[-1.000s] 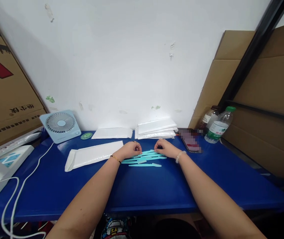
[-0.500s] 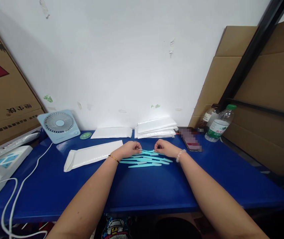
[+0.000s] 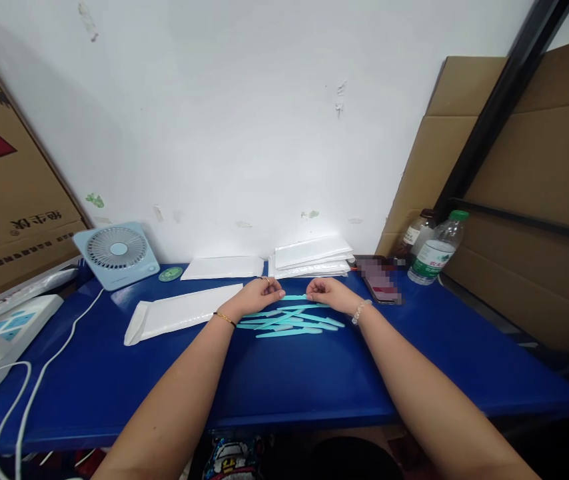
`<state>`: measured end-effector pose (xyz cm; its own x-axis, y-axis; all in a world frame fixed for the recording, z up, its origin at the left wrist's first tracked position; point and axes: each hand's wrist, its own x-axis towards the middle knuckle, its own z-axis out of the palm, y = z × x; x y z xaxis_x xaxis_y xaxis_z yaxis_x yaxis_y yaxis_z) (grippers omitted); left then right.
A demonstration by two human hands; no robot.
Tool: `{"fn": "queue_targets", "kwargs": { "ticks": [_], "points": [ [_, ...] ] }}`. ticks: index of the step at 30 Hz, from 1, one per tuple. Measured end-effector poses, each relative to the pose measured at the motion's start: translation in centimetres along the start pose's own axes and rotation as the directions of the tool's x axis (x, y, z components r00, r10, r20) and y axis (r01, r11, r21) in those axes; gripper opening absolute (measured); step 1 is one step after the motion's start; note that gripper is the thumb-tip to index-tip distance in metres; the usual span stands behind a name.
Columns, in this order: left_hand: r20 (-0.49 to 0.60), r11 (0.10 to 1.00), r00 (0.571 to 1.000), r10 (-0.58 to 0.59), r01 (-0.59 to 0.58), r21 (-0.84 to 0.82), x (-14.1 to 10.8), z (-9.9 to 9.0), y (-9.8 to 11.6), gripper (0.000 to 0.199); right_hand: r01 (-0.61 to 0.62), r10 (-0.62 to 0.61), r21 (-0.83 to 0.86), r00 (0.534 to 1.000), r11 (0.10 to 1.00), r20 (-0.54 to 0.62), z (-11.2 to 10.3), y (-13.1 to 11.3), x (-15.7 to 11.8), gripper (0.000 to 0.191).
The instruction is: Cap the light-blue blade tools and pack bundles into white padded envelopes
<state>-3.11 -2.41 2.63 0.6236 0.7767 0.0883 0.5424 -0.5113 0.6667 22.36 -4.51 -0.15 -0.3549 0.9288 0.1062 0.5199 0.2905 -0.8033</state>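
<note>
A slim turquoise eyebrow razor (image 3: 294,297) spans the gap between my two hands, held level just above the pile. My left hand (image 3: 256,298) pinches its left end, and my right hand (image 3: 330,294) pinches the other end; the fingers hide both tips. Below them, several more turquoise razors (image 3: 292,321) lie loosely crossed on the blue table (image 3: 304,383). To the left of my left hand rests a white padded envelope (image 3: 179,312), its flap turned toward the left.
Behind my hands lie another white envelope (image 3: 223,267) and a stack of them (image 3: 312,257). A phone (image 3: 379,280) and bottles (image 3: 434,257) stand at right. On the left are a light-blue fan (image 3: 118,250), a green disc (image 3: 170,273) and a power strip (image 3: 19,327) with cables.
The razor between my hands has come up clear of the pile and now shows as a level strip. The razors underneath have shifted slightly; the view has moved a little.
</note>
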Motion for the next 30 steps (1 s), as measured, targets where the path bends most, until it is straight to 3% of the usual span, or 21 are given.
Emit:
{"fn": "queue_targets", "kwargs": {
  "ticks": [3,7,11,14,17,20,27,30],
  "points": [
    [0.069,0.996,0.994,0.086,-0.087,0.019,0.3,0.5,0.4,0.042,0.022,-0.023,0.074,1.0,0.997,0.006,0.4,-0.6,0.1,0.027],
    [0.044,0.997,0.999,0.025,-0.029,0.075,0.6,0.6,-0.3,0.037,0.01,-0.01,0.097,1.0,0.995,0.001,0.3,0.0,0.4,0.028],
    [-0.036,0.993,0.998,-0.057,0.061,0.1,1.0,0.9,-1.7,0.037,-0.065,0.063,-0.013,0.995,0.998,-0.081,-0.7,1.1,0.4,0.028],
    [-0.045,0.994,0.998,-0.047,0.051,0.096,1.3,1.4,-2.3,0.038,-0.068,0.053,-0.164,0.994,0.984,-0.095,-1.6,1.1,-0.1,0.026],
    [-0.029,0.994,1.0,0.007,-0.004,0.111,1.4,1.7,-2.4,0.037,-0.081,0.062,-0.308,0.996,0.948,-0.071,-2.3,0.9,-0.8,0.022],
    [-0.053,0.987,0.998,0.044,-0.035,0.154,1.4,1.8,-2.2,0.036,-0.144,0.146,-0.396,0.989,0.907,-0.026,-2.6,0.7,-1.3,0.015],
    [-0.035,0.981,0.998,0.052,-0.045,0.191,1.5,1.8,-2.6,0.026,-0.156,0.204,-0.395,0.976,0.905,0.081,-3.2,-0.1,-1.9,0.009],
    [-0.102,0.973,0.993,0.057,-0.033,0.227,1.5,1.9,-2.3,0.03,-0.145,0.181,-0.356,0.981,0.923,0.07,-3.3,-0.5,-2.1,0.009]
  ]
}}
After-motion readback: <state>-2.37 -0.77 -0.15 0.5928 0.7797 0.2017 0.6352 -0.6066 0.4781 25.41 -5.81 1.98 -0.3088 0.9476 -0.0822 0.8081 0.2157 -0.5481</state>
